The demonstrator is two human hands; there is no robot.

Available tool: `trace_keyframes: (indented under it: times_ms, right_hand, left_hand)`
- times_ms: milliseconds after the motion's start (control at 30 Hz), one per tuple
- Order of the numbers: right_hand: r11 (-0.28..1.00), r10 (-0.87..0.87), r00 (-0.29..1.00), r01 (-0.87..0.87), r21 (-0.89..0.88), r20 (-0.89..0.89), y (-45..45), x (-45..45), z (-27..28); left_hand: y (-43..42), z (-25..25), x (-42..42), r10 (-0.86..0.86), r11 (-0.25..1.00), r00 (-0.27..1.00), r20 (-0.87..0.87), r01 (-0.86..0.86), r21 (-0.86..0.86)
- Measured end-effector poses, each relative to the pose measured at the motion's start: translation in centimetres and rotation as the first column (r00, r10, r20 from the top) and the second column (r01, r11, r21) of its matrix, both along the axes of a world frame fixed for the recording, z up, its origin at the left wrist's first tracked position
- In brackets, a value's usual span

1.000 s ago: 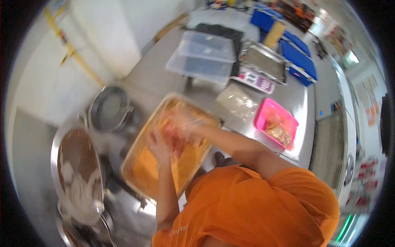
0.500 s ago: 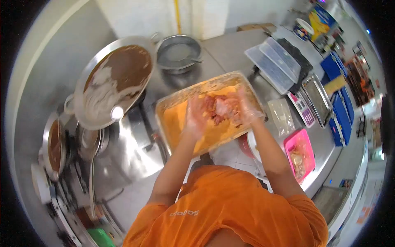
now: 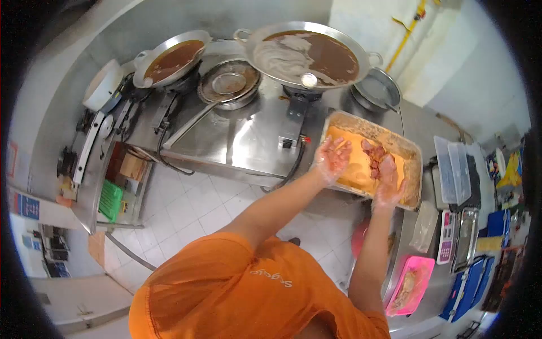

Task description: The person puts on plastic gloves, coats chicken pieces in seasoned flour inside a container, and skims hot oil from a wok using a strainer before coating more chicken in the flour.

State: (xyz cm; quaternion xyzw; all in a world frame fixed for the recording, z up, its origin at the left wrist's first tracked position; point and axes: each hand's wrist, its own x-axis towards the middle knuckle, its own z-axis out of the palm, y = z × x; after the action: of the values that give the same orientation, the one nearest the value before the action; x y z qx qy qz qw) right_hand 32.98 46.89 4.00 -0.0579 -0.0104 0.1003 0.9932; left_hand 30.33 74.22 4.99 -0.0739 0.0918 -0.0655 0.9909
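A rectangular metal tray (image 3: 415,151) of orange-yellow powder stands at the counter's front edge, with raw reddish meat (image 3: 372,155) lying on the powder. My left hand (image 3: 332,161), in a clear plastic glove, is over the tray's left edge, palm turned up and fingers spread, holding nothing. Beside the meat, over the tray's front side, is my right hand (image 3: 389,189), also gloved, with thumb and fingers apart. Whether its fingertips touch the meat is hard to tell.
A large wok of brown liquid with pale foam (image 3: 333,56) stands behind the tray, near a metal pot (image 3: 377,90). Further left are a strainer (image 3: 228,82) and a smaller wok (image 3: 175,62). A pink basket (image 3: 411,285), scale (image 3: 446,237) and plastic lids (image 3: 453,169) are at right.
My view has swung left, so the tray appears further right. My left hand has drawn away from the meat to the tray's left edge and turned palm up.
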Motion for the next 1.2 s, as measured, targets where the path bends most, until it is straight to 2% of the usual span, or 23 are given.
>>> trace_keyframes:
  times_ms: [33, 100, 167, 200, 233, 300, 333, 433, 467, 567, 600, 633, 700, 767, 833, 900, 933, 967, 1000, 1100, 1200]
  right_hand:
    - [0.979, 0.101, 0.992, -0.085, -0.186, 0.075, 2.8, -2.3, 2.2]
    - [0.918, 0.146, 0.982, -0.088, -0.387, 0.122, 9.5, -5.1, 4.6]
    - [0.908, 0.019, 0.995, 0.022, -0.418, 0.094, 16.3, -6.4, 5.4]
    - [0.884, -0.063, 0.987, 0.123, -0.451, 0.147, 19.6, -6.8, 6.1]
    - [0.848, -0.143, 0.97, 0.224, -0.48, 0.199, 22.8, -7.2, 6.8]
    - [0.89, -0.188, 0.982, 0.18, -0.42, 0.023, 29.1, -9.2, 10.1]
    - [0.964, 0.064, 0.991, -0.032, -0.263, 0.117, 30.6, -8.6, 9.3]
    - [0.986, 0.092, 0.995, -0.097, -0.132, -0.045, 39.4, -7.7, 7.3]
    - [0.991, 0.128, 0.991, -0.129, -0.034, -0.028, 42.5, -7.3, 6.7]
    - [0.939, 0.189, 0.977, -0.208, -0.273, -0.096, 51.6, -6.4, 7.9]
    - [0.827, 0.151, 0.977, -0.209, -0.522, -0.153, 53.9, -5.0, 7.3]
    - [0.627, 0.127, 0.983, -0.183, -0.757, -0.132, 54.8, -2.3, 4.1]
    - [0.205, 0.232, 0.918, -0.369, -0.907, -0.321, 56.8, 0.2, 2.9]
    - [0.143, 0.382, 0.799, -0.548, -0.824, -0.465, 58.8, 0.7, 3.8]
    - [0.093, 0.488, 0.685, -0.657, -0.748, -0.541, 60.4, 0.7, 4.7]
    - [0.071, 0.565, 0.609, -0.708, -0.703, -0.557, 61.4, 0.9, 5.1]
    - [0.009, 0.602, 0.583, -0.688, -0.725, -0.546, 61.3, 2.1, 4.3]
    - [-0.004, 0.591, 0.59, -0.679, -0.734, -0.549, 61.9, 2.0, 4.6]
    - [-0.013, 0.579, 0.6, -0.669, -0.743, -0.552, 62.5, 1.5, 5.8]
    - [-0.06, 0.507, 0.612, -0.678, -0.733, -0.607, 64.7, 0.2, 8.0]
    - [-0.11, 0.481, 0.608, -0.673, -0.731, -0.632, 65.1, 0.6, 7.5]
  left_hand:
    - [-0.4, 1.9, 0.1, 0.019, 1.0, 1.0, 0.009, -0.019, 0.001]
    - [-0.9, 7.0, -1.0, 0.043, 0.999, 0.999, 0.026, -0.043, 0.003]
    - [-0.1, 6.2, -1.7, -0.027, 0.997, 0.97, 0.243, 0.043, -0.061]
    - [1.0, 5.8, -2.4, -0.055, 0.993, 0.936, 0.348, 0.088, -0.08]
    - [2.9, 6.4, -4.0, -0.066, 0.986, 0.938, 0.339, 0.113, -0.121]
    - [8.5, 8.2, -8.2, -0.096, 0.968, 0.943, 0.319, 0.163, -0.189]
    - [11.8, 7.4, -9.5, -0.121, 0.98, 0.96, 0.251, 0.156, -0.124]
    - [23.2, 5.2, -14.1, -0.112, 0.992, 0.931, 0.347, 0.126, -0.016]
    - [27.6, 4.5, -15.9, -0.103, 0.994, 0.945, 0.311, 0.11, -0.005]
    - [39.5, -0.6, -21.6, 0.101, 0.992, 0.984, 0.15, -0.11, 0.054]
    - [43.5, -2.5, -23.8, 0.151, 0.988, 0.977, 0.151, -0.154, 0.01]
    - [47.9, -3.6, -25.9, 0.195, 0.981, 0.968, 0.158, -0.193, -0.024]
    - [55.3, -2.5, -30.0, 0.393, 0.915, 0.917, -0.072, -0.381, 0.134]
    - [63.7, -5.5, -32.1, 0.547, 0.821, 0.832, -0.095, -0.51, 0.258]
    - [71.5, -7.3, -32.7, 0.662, 0.729, 0.703, -0.261, -0.521, 0.445]
    - [79.3, -12.9, -31.6, 0.664, 0.719, 0.569, -0.485, -0.309, 0.622]
    - [81.1, -14.5, -30.7, 0.75, 0.508, 0.5, -0.433, -0.015, 0.861]
    - [82.8, -15.8, -29.7, 0.817, 0.218, 0.464, -0.342, 0.301, 0.928]
    - [83.9, -16.4, -28.9, 0.854, -0.098, 0.467, -0.23, 0.578, 0.81]
    - [83.5, -15.0, -28.2, 0.776, -0.51, 0.631, 0.011, 0.617, 0.6]
    - [82.0, -11.7, -27.2, 0.685, -0.608, 0.718, -0.125, 0.657, 0.445]
